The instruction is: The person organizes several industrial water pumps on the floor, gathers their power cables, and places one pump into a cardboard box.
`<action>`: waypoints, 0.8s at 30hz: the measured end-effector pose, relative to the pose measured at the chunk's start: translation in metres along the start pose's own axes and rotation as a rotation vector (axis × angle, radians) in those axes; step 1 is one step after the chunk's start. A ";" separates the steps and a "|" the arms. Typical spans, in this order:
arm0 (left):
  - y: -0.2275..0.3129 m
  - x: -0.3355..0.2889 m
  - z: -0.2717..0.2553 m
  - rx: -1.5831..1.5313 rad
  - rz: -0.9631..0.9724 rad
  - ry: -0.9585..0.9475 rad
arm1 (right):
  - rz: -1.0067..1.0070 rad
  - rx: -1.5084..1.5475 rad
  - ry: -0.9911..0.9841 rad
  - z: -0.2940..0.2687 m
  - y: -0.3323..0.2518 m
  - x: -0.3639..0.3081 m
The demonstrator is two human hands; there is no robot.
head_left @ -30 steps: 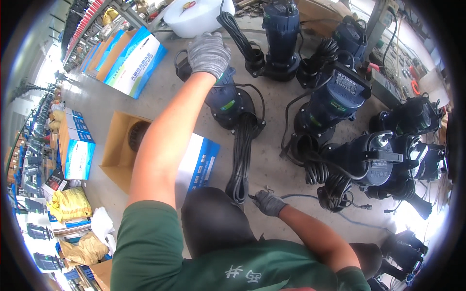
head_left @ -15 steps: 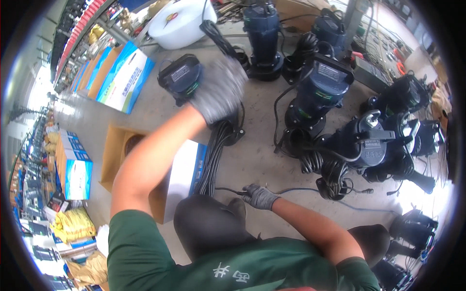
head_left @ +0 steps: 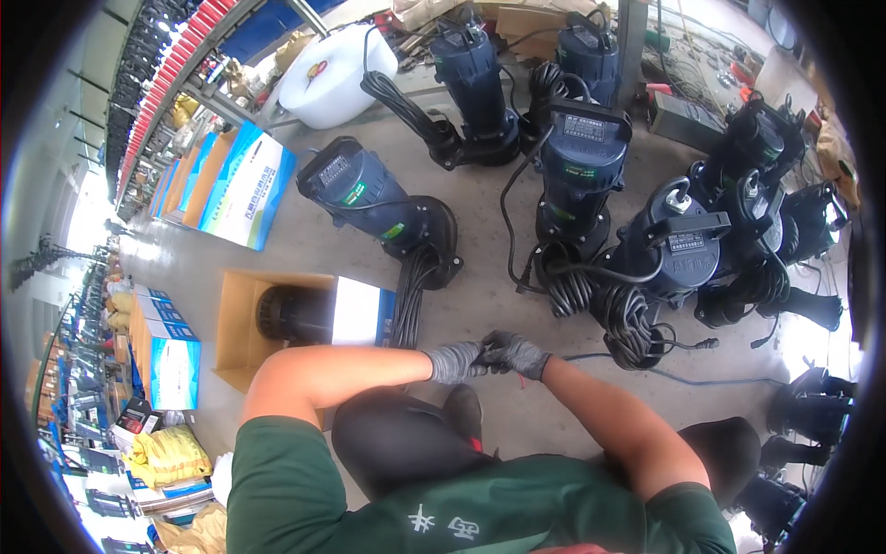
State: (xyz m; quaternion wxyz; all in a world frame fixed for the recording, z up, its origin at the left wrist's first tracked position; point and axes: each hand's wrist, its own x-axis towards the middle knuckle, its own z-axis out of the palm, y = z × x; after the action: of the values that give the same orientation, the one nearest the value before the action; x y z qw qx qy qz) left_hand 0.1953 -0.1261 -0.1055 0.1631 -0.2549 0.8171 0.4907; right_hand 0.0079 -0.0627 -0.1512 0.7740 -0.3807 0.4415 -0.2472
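Observation:
My two hands, in grey work gloves, meet low in front of me, just above the floor. My left hand [head_left: 455, 362] has its fingers closed against my right hand [head_left: 515, 355], at the cable. The right hand's fingers are closed on the same thin dark cable [head_left: 591, 356], which runs off to the right. A bit of red wire shows below the right hand; the ends between my fingers are hidden. Ahead on the left, a dark blue submersible pump [head_left: 374, 198] leans with its handle to the left. Its coiled black cord [head_left: 420, 286] trails toward my left hand.
An open carton [head_left: 237, 309] with a black pump part [head_left: 295, 312] inside is by my left forearm. Several pumps, including an upright one [head_left: 580, 171] and one with a grey plug [head_left: 678, 245], crowd the right. A white wrap roll [head_left: 337, 74] stands at the back.
My left hand has come off the leaning pump and moved down to meet my right hand at the cable. The right hand stays low, its fingers now against the left's.

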 end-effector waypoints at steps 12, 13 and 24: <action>-0.005 -0.001 -0.049 0.497 -0.304 0.120 | -0.062 0.305 0.184 -0.016 0.004 0.010; -0.020 0.004 -0.051 0.487 -0.302 0.229 | -0.098 0.374 0.178 -0.024 0.010 0.014; -0.031 0.058 -0.149 1.086 -0.564 0.302 | 0.067 0.420 0.274 -0.020 0.035 0.016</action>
State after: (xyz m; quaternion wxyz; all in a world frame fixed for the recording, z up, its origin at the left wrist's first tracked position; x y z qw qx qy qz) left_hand 0.1632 -0.2848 -0.0887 0.2753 -0.4080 0.8650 -0.0973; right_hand 0.0001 -0.0614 -0.1938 0.7769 -0.1595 0.4935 -0.3571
